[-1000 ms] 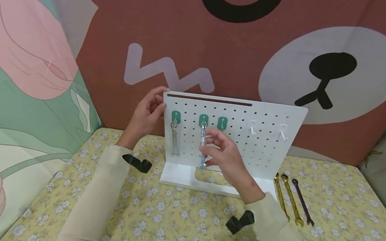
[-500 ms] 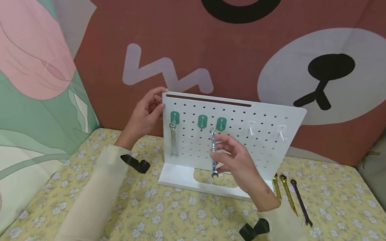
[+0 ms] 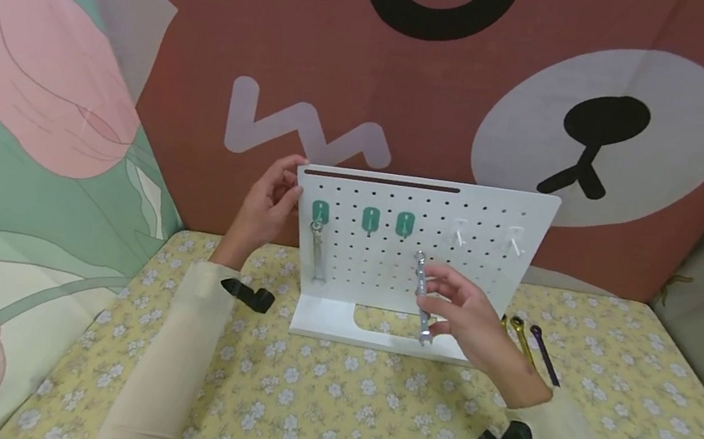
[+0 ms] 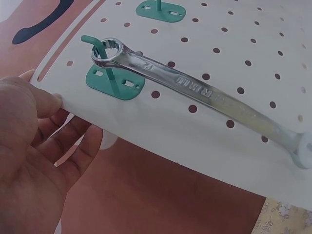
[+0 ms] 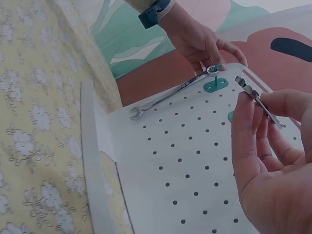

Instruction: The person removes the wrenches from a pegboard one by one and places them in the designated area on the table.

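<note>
My left hand point(image 3: 266, 203) pinches the upper left edge of a white pegboard point(image 3: 345, 268), thumb on the front and fingers behind it. In my right hand point(image 3: 464, 314) a silver combination wrench point(image 3: 422, 285) is pinched between thumb and fingers, ring end up, in front of the board's right half. Another silver combination wrench point(image 4: 183, 84) hangs by its ring end on the leftmost green hook point(image 4: 114, 87). The middle green hook point(image 3: 370, 219) and the right green hook point(image 3: 405, 224) carry nothing.
Two white hooks point(image 3: 460, 233) sit on the board's right side. Gold wrenches point(image 3: 522, 337) and a purple wrench point(image 3: 544, 353) lie on the flowered tablecloth point(image 3: 310, 410) right of the board, partly hidden by my right arm. A printed cloth point(image 3: 324, 41) hangs behind.
My right hand has carried the silver wrench from in front of the middle green hook to the right and down. The left hand has kept its hold on the board.
</note>
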Demonstrator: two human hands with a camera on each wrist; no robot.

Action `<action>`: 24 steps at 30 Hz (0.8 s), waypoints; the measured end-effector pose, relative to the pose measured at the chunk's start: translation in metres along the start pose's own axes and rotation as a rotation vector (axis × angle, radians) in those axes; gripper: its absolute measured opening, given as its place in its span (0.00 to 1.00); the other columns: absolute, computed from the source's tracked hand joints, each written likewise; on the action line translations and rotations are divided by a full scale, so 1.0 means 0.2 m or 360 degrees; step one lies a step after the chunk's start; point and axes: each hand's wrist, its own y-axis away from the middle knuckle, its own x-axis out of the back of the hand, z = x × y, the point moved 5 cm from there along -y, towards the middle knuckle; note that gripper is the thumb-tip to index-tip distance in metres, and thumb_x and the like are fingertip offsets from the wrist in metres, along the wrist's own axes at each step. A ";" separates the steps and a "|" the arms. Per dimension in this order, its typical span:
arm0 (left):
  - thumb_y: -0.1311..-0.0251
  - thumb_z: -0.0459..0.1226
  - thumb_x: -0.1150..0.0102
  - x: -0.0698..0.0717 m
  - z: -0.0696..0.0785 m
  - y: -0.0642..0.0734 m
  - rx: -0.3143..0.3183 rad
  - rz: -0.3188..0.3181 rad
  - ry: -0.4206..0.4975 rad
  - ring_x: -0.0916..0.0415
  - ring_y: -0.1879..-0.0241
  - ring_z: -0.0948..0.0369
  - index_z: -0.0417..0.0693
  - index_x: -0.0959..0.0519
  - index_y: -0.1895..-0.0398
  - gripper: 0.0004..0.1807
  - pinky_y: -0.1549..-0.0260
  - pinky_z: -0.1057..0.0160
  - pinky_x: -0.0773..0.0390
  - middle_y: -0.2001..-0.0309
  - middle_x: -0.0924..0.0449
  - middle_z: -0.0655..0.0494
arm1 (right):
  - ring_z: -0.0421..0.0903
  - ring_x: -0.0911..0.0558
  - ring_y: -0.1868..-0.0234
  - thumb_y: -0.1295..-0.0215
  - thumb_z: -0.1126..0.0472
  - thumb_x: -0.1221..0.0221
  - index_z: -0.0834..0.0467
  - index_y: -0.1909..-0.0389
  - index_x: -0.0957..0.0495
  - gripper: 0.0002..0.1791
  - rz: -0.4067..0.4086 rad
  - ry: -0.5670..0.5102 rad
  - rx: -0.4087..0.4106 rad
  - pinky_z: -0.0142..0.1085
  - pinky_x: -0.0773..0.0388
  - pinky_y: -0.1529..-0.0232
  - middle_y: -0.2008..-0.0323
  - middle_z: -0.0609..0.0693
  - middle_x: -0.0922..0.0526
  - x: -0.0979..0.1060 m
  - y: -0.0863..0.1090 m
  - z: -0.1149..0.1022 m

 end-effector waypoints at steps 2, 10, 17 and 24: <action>0.24 0.23 0.53 0.00 -0.02 0.00 -0.0004 -0.0002 0.0002 0.24 0.60 0.37 0.37 0.33 0.30 0.22 0.63 0.71 0.23 0.57 0.28 0.30 | 0.45 0.21 0.62 0.27 0.65 0.38 0.67 0.30 0.36 0.29 -0.0013 -0.0008 -0.0015 0.41 0.17 0.67 0.51 0.56 0.26 0.02 0.01 0.01; 0.23 0.26 0.53 0.01 -0.18 -0.03 -0.0033 -0.0012 -0.0024 0.23 0.60 0.42 0.41 0.35 0.27 0.24 0.62 0.69 0.22 0.56 0.28 0.33 | 0.44 0.21 0.62 0.27 0.63 0.38 0.64 0.31 0.34 0.27 -0.0010 0.0001 -0.0108 0.40 0.17 0.67 0.51 0.54 0.25 0.08 0.06 0.07; 0.22 0.29 0.51 0.01 -0.19 -0.03 -0.0047 0.0007 -0.0020 0.22 0.61 0.49 0.48 0.33 0.28 0.23 0.60 0.59 0.18 0.56 0.26 0.41 | 0.44 0.20 0.62 0.28 0.61 0.36 0.66 0.31 0.34 0.29 0.0013 0.0094 -0.0141 0.41 0.17 0.66 0.52 0.54 0.23 0.14 0.10 0.09; 0.22 0.29 0.51 0.01 -0.18 -0.03 -0.0080 0.0007 -0.0019 0.23 0.64 0.47 0.46 0.32 0.29 0.22 0.62 0.64 0.19 0.60 0.27 0.43 | 0.45 0.20 0.60 0.27 0.60 0.36 0.65 0.30 0.35 0.31 0.0042 0.0174 -0.0187 0.43 0.16 0.62 0.50 0.55 0.25 0.21 0.14 0.12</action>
